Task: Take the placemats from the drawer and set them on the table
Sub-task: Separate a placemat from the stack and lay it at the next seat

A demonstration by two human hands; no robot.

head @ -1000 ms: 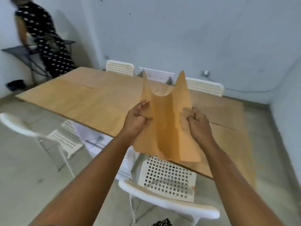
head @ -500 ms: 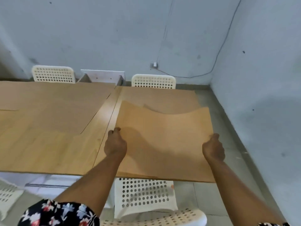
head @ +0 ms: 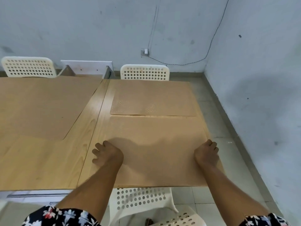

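Note:
A tan placemat (head: 156,149) lies flat on the near right end of the wooden table (head: 91,128). My left hand (head: 105,154) rests on its left edge with the fingers spread. At the mat's right edge, by the table's end, my right hand (head: 206,154) has its fingers curled on the mat. A second, patterned placemat (head: 153,101) lies just beyond it, edge to edge. A third, larger mat (head: 40,108) covers the left part of the table.
White perforated chairs stand at the far side (head: 144,72) (head: 28,66), and another is tucked under the near edge (head: 140,203). A white open drawer unit (head: 86,69) sits behind the table. The wall (head: 260,95) is close on the right.
The placemat was bunched upright between both hands, then spread out and lowered. It now lies flat on the table's right end, and my left fingers have opened.

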